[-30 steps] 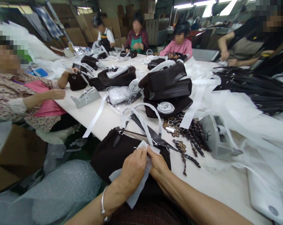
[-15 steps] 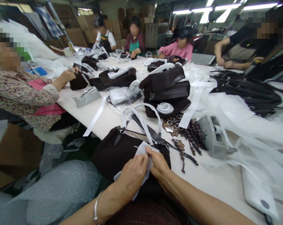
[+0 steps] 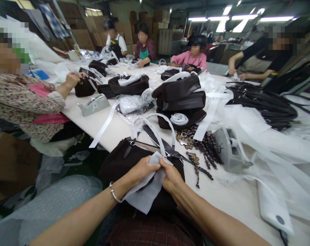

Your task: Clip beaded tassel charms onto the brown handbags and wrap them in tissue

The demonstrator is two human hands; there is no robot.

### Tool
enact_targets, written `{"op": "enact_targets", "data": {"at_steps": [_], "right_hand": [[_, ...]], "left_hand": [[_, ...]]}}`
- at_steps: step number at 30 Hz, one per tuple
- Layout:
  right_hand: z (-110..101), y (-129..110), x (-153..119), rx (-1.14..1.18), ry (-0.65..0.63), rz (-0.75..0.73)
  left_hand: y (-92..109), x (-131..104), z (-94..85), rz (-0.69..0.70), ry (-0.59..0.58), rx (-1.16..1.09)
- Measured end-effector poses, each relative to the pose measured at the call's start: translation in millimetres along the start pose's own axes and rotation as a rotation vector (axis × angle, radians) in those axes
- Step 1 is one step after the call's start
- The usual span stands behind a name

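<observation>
A dark brown handbag (image 3: 119, 162) rests at the table's near edge, its handles (image 3: 173, 131) wrapped in white material. In front of its top edge, my left hand (image 3: 145, 168) and my right hand (image 3: 169, 172) pinch a thin white sheet of wrapping (image 3: 146, 198) between thumbs and fingers, thumbs almost meeting. The sheet hangs down over the bag's front. A black strap (image 3: 193, 161) runs from the bag to the right across the table. Beside it lie leopard-print charms with braided cords (image 3: 194, 159). What the sheet covers under my fingers is hidden.
Stacked brown bags (image 3: 179, 97) stand beyond the handbag. Tape dispensers sit left (image 3: 93, 105) and right (image 3: 230, 150). Black straps (image 3: 262, 102) are heaped at the right, near loose white sheeting (image 3: 268, 150). Several co-workers sit around the table (image 3: 80, 118). Bubble wrap (image 3: 60, 205) bulges at lower left.
My left hand has turned and shifted left and up, its thumb now against the sheet's upper part. More of the sheet shows, hanging lower. My right hand keeps its grip.
</observation>
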State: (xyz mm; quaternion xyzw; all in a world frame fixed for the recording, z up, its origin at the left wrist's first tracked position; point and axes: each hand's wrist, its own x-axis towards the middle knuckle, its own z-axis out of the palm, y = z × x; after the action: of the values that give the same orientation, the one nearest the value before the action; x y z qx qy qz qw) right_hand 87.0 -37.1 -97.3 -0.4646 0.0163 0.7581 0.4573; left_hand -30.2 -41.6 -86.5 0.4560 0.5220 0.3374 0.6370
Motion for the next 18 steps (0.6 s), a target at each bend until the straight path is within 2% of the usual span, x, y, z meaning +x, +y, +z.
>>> {"op": "enact_targets", "data": {"at_steps": [2,3,6,7,8,11,13,15,18], "right_hand": [[1.4,-5.0,-7.8,-0.08,-0.024,-0.026],[0.0,-10.8,-14.2,-0.159,-0.087,-0.029],[-13.6,-40.1,-36.6,-0.59,-0.389,-0.061],[-19.9,-51.7,-42.6,-0.778,-0.444,-0.151],[-26.0,-62.5,-46.7,-0.973,-0.45,-0.305],[-36.8,-84.3,-45.6,-1.517,-0.427,-0.929],[-35.7,-88.7,-36.0,-1.771,-0.565,-1.232],[-29.2,-88.8,-24.3,-1.86,-0.751,-1.407],[-16.0,-89.4,-11.4,-1.815,-0.957,-1.521]], "left_hand": [[-1.2,0.5,4.1,-0.012,0.034,-0.097],[-1.1,1.5,3.9,-0.02,0.05,-0.126],[-1.7,5.2,-3.0,-0.095,0.063,-0.19],[-2.1,6.1,-6.1,-0.132,0.053,-0.21],[-2.4,6.6,-9.1,-0.166,0.036,-0.229],[-0.1,6.0,-15.4,-0.213,-0.013,-0.269],[3.5,4.7,-17.3,-0.21,-0.038,-0.297],[6.4,3.7,-17.5,-0.202,-0.053,-0.32],[4.9,4.2,-15.9,-0.213,-0.07,-0.349]]}}
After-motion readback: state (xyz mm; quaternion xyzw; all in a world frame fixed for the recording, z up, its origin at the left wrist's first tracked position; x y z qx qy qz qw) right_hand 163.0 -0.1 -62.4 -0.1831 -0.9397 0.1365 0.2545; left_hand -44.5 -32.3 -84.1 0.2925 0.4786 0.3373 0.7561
